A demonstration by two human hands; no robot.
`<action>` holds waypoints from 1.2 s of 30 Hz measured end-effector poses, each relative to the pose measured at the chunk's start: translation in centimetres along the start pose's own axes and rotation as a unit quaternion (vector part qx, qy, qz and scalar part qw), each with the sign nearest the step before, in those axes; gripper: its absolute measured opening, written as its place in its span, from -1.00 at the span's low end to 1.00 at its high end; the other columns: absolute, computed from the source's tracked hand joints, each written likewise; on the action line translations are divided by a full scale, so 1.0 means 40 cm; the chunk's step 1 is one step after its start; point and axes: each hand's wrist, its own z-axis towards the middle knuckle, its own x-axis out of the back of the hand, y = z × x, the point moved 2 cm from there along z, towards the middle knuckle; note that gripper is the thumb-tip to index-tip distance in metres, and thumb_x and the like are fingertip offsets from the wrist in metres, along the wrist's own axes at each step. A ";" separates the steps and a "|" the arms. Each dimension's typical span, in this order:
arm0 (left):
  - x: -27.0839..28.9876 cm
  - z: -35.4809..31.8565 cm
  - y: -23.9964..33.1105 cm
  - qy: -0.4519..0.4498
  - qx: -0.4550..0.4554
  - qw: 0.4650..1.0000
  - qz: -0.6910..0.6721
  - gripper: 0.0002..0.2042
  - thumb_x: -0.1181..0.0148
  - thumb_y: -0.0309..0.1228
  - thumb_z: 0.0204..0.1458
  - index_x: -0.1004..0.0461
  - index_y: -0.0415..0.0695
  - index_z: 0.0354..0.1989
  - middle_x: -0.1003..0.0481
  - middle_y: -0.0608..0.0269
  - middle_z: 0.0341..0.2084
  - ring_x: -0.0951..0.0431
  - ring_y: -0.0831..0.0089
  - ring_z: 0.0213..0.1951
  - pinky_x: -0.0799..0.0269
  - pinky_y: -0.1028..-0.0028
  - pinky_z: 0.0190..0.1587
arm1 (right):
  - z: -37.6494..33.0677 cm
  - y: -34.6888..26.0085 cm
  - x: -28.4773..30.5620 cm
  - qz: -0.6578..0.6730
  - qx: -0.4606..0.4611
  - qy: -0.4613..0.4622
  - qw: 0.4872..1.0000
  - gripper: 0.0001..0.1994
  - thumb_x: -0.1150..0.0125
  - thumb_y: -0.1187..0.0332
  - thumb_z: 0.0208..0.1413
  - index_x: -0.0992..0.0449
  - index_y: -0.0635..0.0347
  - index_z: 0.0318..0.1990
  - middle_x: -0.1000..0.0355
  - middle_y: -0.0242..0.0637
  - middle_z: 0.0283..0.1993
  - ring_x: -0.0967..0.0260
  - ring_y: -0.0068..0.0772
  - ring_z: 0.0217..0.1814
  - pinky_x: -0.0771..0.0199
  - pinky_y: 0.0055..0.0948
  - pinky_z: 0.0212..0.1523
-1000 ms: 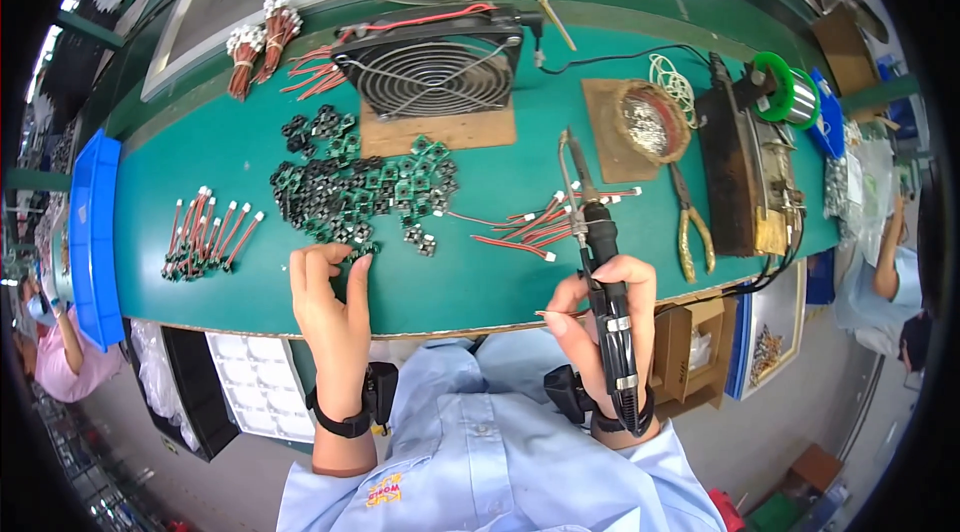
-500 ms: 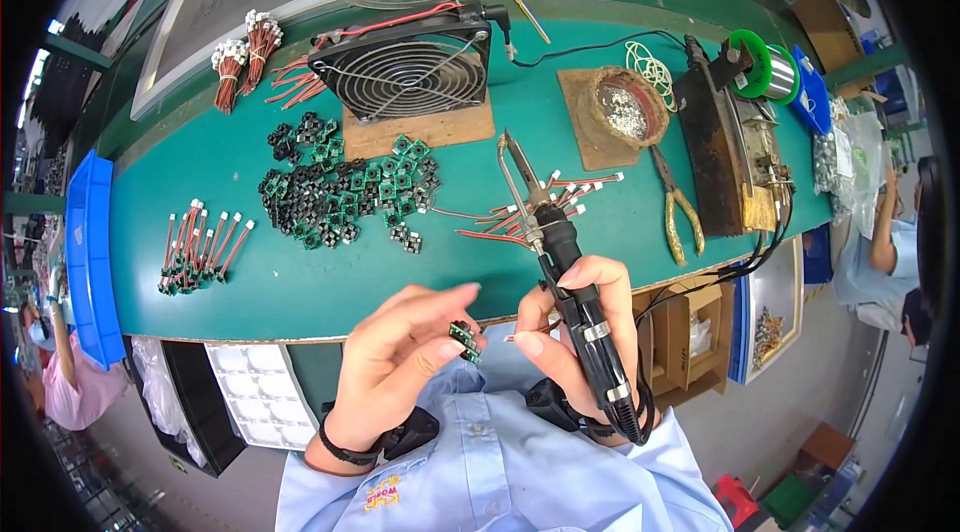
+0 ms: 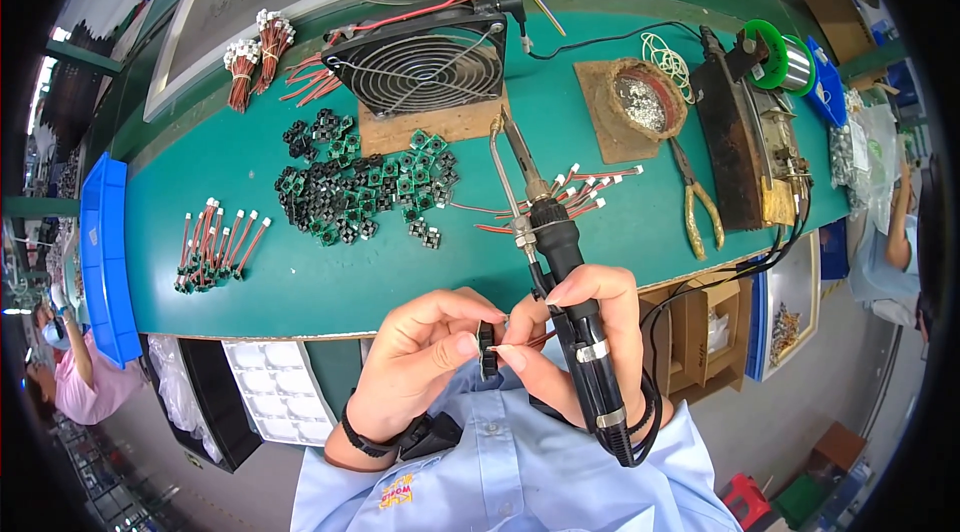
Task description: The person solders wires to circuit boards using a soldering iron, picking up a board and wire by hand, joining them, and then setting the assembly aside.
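Observation:
Close to my body, my left hand (image 3: 405,362) pinches a small circuit board (image 3: 487,352), held on edge between thumb and fingers. My right hand (image 3: 610,317) is wrapped round a black soldering iron (image 3: 562,250) with a thin feed tube along its side; its tip points up and away over the bench. The thumb of that same hand and a finger also pinch a reddish-brown wire lead (image 3: 541,340), whose end meets the board's edge. Whether the wire touches a pad cannot be made out. Beyond the hands lies a pile of small boards (image 3: 350,192).
A fan (image 3: 420,72) stands at the back. To the right are a solder-scrap bowl (image 3: 650,104), pliers (image 3: 697,202), a solder reel (image 3: 783,60) and loose leads (image 3: 575,194). Wired boards (image 3: 215,252) and a blue tray (image 3: 108,257) are at left. The iron's cable hangs right.
My hands have come together, bringing the board and the wire end into near contact. The board has turned from tilted to edge-on. The whole view has shifted slightly.

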 end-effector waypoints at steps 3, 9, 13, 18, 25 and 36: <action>-0.001 -0.001 0.006 0.000 -0.004 1.000 -0.004 -0.82 -0.08 -0.51 0.06 -0.41 -0.29 -0.17 -0.40 0.16 -0.23 -0.41 0.42 -0.16 -0.29 0.42 -0.05 | 0.001 -0.002 0.000 0.004 -0.006 -0.001 1.000 -0.51 -0.22 0.63 -0.07 -0.04 0.12 -0.09 -0.35 -0.20 -0.44 -0.36 -0.54 -0.46 -0.38 -0.58 -0.48; 0.001 0.003 0.001 -0.003 -0.029 0.999 0.016 -0.79 -0.08 -0.50 0.06 -0.41 -0.30 -0.14 -0.40 0.14 -0.23 -0.40 0.40 -0.15 -0.28 0.41 -0.05 | -0.004 0.003 -0.003 0.029 -0.026 0.002 0.999 -0.52 -0.22 0.63 -0.07 -0.04 0.13 -0.10 -0.34 -0.20 -0.42 -0.37 -0.53 -0.44 -0.38 -0.57 -0.47; 0.003 0.003 -0.002 -0.009 -0.040 0.999 0.023 -0.78 -0.08 -0.50 0.06 -0.41 -0.30 -0.13 -0.39 0.12 -0.22 -0.40 0.38 -0.14 -0.28 0.41 -0.04 | -0.007 0.001 0.001 -0.018 -0.019 -0.010 1.000 -0.52 -0.22 0.63 -0.07 -0.05 0.13 -0.09 -0.32 -0.19 -0.39 -0.37 -0.53 -0.43 -0.38 -0.58 -0.48; -0.005 0.004 0.000 -0.001 -0.044 0.999 0.018 -0.77 -0.08 -0.49 0.06 -0.41 -0.31 -0.13 -0.39 0.11 -0.21 -0.39 0.37 -0.15 -0.27 0.40 -0.04 | -0.008 0.006 -0.010 -0.016 -0.004 0.028 0.999 -0.52 -0.25 0.63 -0.13 -0.12 0.13 -0.10 -0.34 -0.28 -0.38 -0.37 -0.50 -0.43 -0.29 -0.53 -0.38; -0.005 0.006 -0.002 -0.006 -0.047 0.998 0.033 -0.77 -0.08 -0.49 0.06 -0.41 -0.31 -0.12 -0.39 0.10 -0.22 -0.40 0.36 -0.14 -0.27 0.39 -0.03 | -0.009 0.008 -0.011 0.014 -0.010 0.098 0.995 -0.53 -0.30 0.62 -0.24 -0.25 0.12 -0.14 -0.42 -0.45 -0.41 -0.36 -0.46 -0.42 -0.07 -0.40 -0.13; -0.009 0.009 -0.003 0.003 -0.061 0.997 0.045 -0.77 -0.08 -0.48 0.06 -0.41 -0.33 -0.13 -0.39 0.10 -0.22 -0.41 0.37 -0.17 -0.29 0.41 -0.08 | 0.004 -0.002 0.004 -0.057 0.027 0.023 0.998 -0.54 -0.26 0.61 -0.10 -0.11 0.14 -0.12 -0.37 -0.30 -0.44 -0.33 -0.60 -0.43 -0.32 -0.65 -0.45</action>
